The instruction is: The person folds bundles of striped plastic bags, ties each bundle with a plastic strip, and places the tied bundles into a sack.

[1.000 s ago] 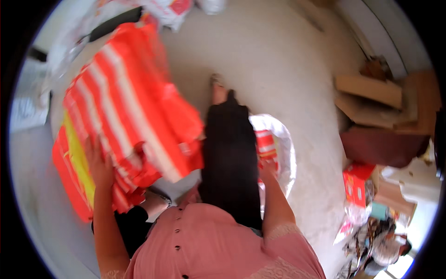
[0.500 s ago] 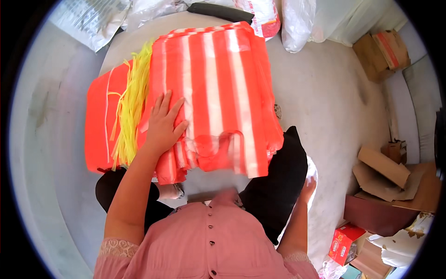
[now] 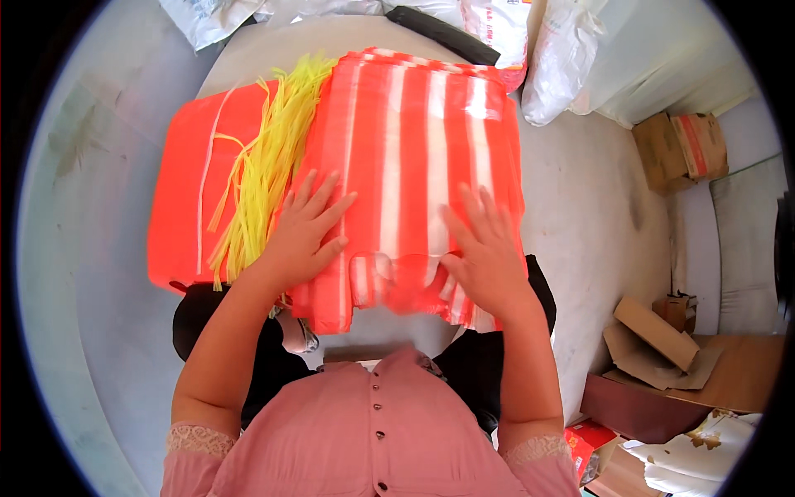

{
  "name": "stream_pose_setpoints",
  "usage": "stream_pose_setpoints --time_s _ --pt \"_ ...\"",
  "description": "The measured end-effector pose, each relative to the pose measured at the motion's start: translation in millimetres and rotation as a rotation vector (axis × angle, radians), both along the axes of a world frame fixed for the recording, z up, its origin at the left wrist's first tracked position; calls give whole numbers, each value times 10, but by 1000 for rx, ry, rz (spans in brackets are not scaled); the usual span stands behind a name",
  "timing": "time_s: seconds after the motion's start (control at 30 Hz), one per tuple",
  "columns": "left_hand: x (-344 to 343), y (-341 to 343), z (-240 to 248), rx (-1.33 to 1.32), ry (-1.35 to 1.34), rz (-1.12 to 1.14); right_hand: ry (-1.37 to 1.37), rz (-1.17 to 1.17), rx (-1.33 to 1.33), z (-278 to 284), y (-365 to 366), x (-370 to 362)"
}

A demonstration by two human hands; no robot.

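**Red/wht striped plastic stack [image 3: 414,182], ctr to 12 o'clock**

Biggest item; underside hidden, lower edge approx 6 o'clock blurred, no. of layers hard to make out. Red block [image 3: 184,186] btwn 9 & 10, its right side partly hidden by yellow strips [image 3: 269,166] at 10. L hand [image 3: 305,240] approx 9: fingers wide, palm down on stack's left part. R hand [image 3: 490,265] approx 3: fingers wide too, tips blurred; touching stack or just above, can't tell.
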State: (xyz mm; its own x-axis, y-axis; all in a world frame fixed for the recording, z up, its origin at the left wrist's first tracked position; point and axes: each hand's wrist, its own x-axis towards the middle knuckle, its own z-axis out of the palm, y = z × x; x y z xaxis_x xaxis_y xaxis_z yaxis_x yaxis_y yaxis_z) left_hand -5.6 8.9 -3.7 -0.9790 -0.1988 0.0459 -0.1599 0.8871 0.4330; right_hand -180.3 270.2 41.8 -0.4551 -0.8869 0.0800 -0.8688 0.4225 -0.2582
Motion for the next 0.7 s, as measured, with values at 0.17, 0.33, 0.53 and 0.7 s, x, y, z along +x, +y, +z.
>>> stream_pose_setpoints --time_s 0.17,0.33,0.53,0.7 --pt "-78 22 67 -41 32 7 64 119 22 -201 -753 -151" --pt "-239 -75 -15 -87 9 10 34 87 6 -479 -1072 -387" --pt "-249 -144 -115 -148 47 38 -32 46 -96 -448 -967 -341" --pt "-239 -152 -109 -187 20 48 -103 41 -278 -326 -354 -50"
